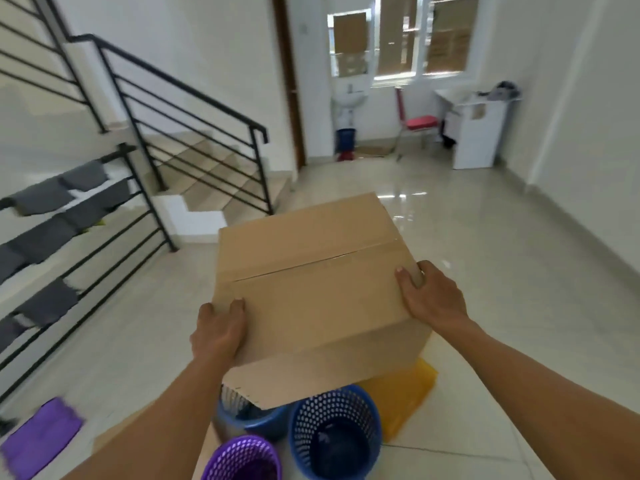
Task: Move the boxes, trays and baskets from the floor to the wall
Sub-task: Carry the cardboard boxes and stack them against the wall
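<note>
Bottom centre: cardboard box (311, 289) covers most of the left blue basket (263, 420) and part of the yellow tray (405, 396). Purple basket (242, 459) cut by bottom edge. Purple item (41, 434) at left edge smeared, unidentifiable. Far desk clutter (500, 93) too small to tell.

Left of the left grip (218, 329), a black railing (194, 109) runs up beside tiled stairs (221, 168), and grey cloths (45, 195) hang over its lower bars. Far ahead of both grips stands a brown door frame (289, 81). Just right of it a white wash basin (349, 97) sits under a mirror (350, 43), with a blue bucket (346, 139) below the basin. Far ahead of the right grip (433, 299) are a red chair (419, 123) and a white worktop (474, 136) under the windows (426, 36). A glossy tiled floor (502, 271) spreads below.
</note>
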